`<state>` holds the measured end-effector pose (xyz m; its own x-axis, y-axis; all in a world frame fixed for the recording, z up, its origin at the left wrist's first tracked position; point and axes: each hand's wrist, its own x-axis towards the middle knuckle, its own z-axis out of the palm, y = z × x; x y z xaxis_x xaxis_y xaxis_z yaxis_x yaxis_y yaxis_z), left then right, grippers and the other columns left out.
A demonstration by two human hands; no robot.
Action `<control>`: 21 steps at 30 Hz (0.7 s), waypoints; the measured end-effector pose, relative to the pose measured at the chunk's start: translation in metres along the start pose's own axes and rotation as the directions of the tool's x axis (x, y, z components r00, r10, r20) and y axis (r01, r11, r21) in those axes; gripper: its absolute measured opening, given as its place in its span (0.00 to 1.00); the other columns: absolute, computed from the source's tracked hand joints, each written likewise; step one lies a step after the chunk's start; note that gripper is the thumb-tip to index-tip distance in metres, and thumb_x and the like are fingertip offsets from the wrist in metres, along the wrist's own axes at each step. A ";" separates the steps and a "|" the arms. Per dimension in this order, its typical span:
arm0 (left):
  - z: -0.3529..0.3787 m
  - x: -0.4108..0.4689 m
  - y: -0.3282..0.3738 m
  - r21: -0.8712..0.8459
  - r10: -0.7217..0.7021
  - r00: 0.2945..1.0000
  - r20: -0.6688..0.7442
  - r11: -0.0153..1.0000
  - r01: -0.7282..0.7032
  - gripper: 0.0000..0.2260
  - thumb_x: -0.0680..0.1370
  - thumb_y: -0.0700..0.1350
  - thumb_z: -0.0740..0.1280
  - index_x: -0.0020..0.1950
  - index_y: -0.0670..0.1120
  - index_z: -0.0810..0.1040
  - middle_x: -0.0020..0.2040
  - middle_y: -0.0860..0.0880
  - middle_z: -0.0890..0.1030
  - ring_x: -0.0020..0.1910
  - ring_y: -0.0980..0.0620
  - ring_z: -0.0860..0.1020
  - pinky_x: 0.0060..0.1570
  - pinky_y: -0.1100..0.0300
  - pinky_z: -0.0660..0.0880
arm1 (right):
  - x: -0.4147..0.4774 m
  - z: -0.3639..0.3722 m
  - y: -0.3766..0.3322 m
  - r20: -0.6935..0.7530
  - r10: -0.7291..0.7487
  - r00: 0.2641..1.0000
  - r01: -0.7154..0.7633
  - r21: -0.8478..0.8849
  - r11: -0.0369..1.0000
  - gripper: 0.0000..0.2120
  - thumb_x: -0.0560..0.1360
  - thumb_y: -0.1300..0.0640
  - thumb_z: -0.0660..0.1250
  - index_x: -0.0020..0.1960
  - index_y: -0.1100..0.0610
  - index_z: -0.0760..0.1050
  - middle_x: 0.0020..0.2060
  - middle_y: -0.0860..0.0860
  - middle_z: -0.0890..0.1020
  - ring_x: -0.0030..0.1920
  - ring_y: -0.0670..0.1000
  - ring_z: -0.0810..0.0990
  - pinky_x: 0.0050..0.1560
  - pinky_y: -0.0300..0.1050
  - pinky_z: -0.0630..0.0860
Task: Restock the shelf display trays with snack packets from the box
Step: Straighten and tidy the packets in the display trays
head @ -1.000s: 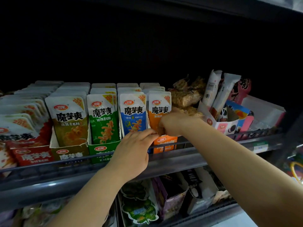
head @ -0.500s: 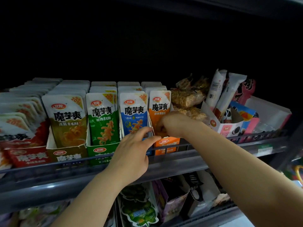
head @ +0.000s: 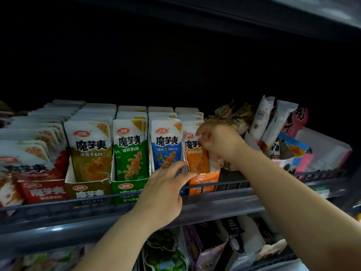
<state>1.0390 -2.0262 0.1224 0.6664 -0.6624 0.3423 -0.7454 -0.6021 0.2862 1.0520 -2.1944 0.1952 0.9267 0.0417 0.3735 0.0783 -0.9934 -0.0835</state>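
Observation:
Rows of snack packets stand upright in cardboard display trays on the shelf. My right hand [head: 218, 142] pinches the top right edge of the front orange packet [head: 196, 159] in the orange tray [head: 204, 181]. My left hand [head: 166, 189] reaches to the front of the blue tray, fingers and thumb curled at the divider between the blue packet [head: 166, 145] and the orange one. The blue tray's front is mostly hidden behind that hand. Green packets [head: 130, 149] and brown packets [head: 89, 151] fill the trays further left. No box is in view.
A metal rail [head: 234, 185] runs along the shelf front. Red packets [head: 23, 167] crowd the far left. Bagged snacks [head: 232, 116] and tall white wrappers [head: 263, 116] stand right of the orange tray. A lower shelf holds more bags [head: 166, 255]. The shelf above is dark.
My right hand has risen from low beside the orange packet to its top edge. My left hand has opened slightly at the blue tray's front.

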 end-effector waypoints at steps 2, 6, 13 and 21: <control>0.000 0.000 0.001 0.002 -0.001 1.000 -0.006 1.000 0.001 0.28 0.77 0.39 0.57 0.72 0.61 0.55 0.73 0.61 0.50 0.67 0.54 0.59 0.66 0.64 0.50 | 0.005 0.002 0.002 -0.104 -0.028 0.994 0.032 0.034 0.999 0.21 0.76 0.61 0.62 0.68 0.58 0.66 0.66 0.56 0.70 0.67 0.54 0.67 0.63 0.41 0.62; 0.000 0.000 0.001 -0.003 -0.007 1.000 0.002 1.000 0.007 0.28 0.76 0.39 0.57 0.72 0.61 0.55 0.73 0.61 0.49 0.68 0.53 0.58 0.67 0.64 0.50 | 0.015 0.016 -0.001 0.141 -0.017 0.990 0.029 -0.083 0.996 0.33 0.75 0.54 0.64 0.75 0.54 0.51 0.75 0.52 0.53 0.74 0.52 0.52 0.70 0.39 0.51; 0.002 0.000 -0.002 -0.001 0.008 1.000 -0.009 1.000 -0.008 0.28 0.76 0.39 0.57 0.72 0.60 0.54 0.73 0.60 0.49 0.68 0.54 0.57 0.65 0.65 0.49 | 0.020 0.014 0.007 0.129 0.056 0.990 -0.051 -0.036 0.998 0.38 0.73 0.54 0.67 0.75 0.52 0.48 0.75 0.50 0.50 0.75 0.50 0.51 0.71 0.39 0.51; 0.002 0.000 -0.001 0.016 -0.001 1.000 -0.009 1.000 0.001 0.29 0.76 0.40 0.57 0.72 0.61 0.53 0.73 0.61 0.47 0.69 0.54 0.56 0.65 0.65 0.47 | 0.045 0.010 -0.003 0.093 0.078 0.993 -0.083 0.050 0.995 0.37 0.74 0.48 0.65 0.75 0.56 0.49 0.74 0.54 0.56 0.73 0.53 0.55 0.70 0.44 0.56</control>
<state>1.0397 -2.0266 0.1198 0.6667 -0.6580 0.3500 -0.7446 -0.6095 0.2722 1.0971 -2.1887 0.2029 0.9602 -0.0261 0.2780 0.0195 -0.9869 -0.1602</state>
